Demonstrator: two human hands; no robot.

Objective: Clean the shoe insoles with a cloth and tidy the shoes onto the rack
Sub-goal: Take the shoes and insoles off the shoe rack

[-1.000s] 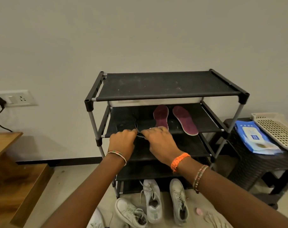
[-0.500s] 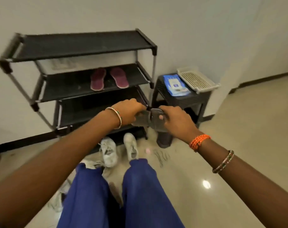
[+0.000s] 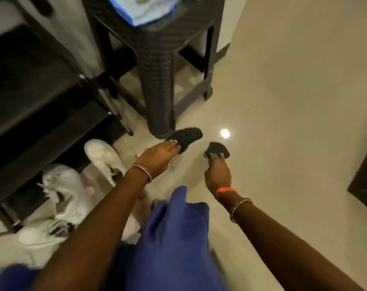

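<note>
The black shoe rack [image 3: 38, 97] stands at my left with white shoes [image 3: 104, 158] on the floor before it, while my left hand [image 3: 157, 157] grips one dark insole [image 3: 185, 137] and my right hand [image 3: 217, 172] pinches the other insole [image 3: 217, 150], both low over the floor [image 3: 293, 122].

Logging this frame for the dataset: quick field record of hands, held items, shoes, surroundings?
left hand: fingers laid over a dark insole, low over the floor
right hand: grip pinches a second dark insole
insoles: apart, not touching
shoes: white pairs on the floor by the rack
stool: dark, beside the rack, blue pack on top
blur: heavy, finer detail unclear
</note>
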